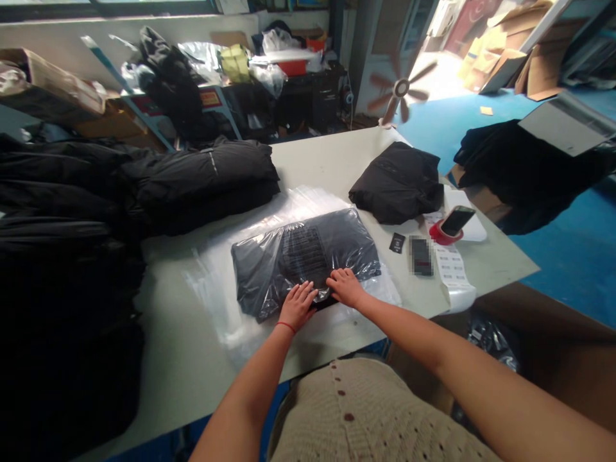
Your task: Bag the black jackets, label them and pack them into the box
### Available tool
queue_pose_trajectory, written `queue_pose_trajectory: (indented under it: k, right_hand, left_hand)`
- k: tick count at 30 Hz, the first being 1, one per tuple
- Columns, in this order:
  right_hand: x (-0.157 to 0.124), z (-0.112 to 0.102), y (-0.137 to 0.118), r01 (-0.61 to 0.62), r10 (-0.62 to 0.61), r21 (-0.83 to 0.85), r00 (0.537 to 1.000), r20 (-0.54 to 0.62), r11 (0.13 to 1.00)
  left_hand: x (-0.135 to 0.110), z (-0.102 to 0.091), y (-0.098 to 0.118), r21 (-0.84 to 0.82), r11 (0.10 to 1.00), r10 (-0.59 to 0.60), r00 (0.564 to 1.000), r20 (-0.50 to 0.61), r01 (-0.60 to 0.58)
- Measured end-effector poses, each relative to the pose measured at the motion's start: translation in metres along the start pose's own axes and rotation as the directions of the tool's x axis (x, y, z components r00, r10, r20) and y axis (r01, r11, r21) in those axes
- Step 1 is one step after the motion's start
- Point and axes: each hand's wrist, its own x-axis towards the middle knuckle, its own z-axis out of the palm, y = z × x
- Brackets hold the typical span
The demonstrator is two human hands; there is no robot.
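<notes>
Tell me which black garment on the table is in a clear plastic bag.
The folded black garment under the left hand and right hand. It alone lies in the clear plastic bag; the folded one beyond it is bare.

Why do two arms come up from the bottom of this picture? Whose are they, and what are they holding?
This picture comes from a little camera worn on a person's head, so you see what that person sees when looking forward and down. The arms are that person's own!

The left hand, with a red string on its wrist, and the right hand lie flat on a clear plastic bag. Inside it is a folded black garment. The hands aren't gripping anything.

The white table also holds a pile of black jackets, a black bundle, a phone on a roll of red tape, and a strip of labels.
</notes>
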Motion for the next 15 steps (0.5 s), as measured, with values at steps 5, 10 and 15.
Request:
queue_pose_trajectory:
  k: [5, 10, 15]
  right_hand:
    - [0.006, 0.001, 0.001, 0.035, -0.035, 0.008, 0.999, 0.027, 0.999]
    - [0.001, 0.005, 0.005, 0.080, -0.081, 0.038, 0.996, 0.021, 0.996]
    - [-0.021, 0.007, 0.009, 0.207, -0.209, 0.053, 0.977, 0.037, 0.977]
  left_hand:
    - [0.014, -0.005, 0.010, 0.042, 0.995, -0.090, 0.996, 0.017, 0.089]
    - [0.023, -0.010, 0.017, 0.042, 0.994, -0.107, 0.988, 0.111, 0.102]
    - [0.024, -0.011, 0.020, 0.045, 0.995, -0.097, 0.985, 0.141, 0.092]
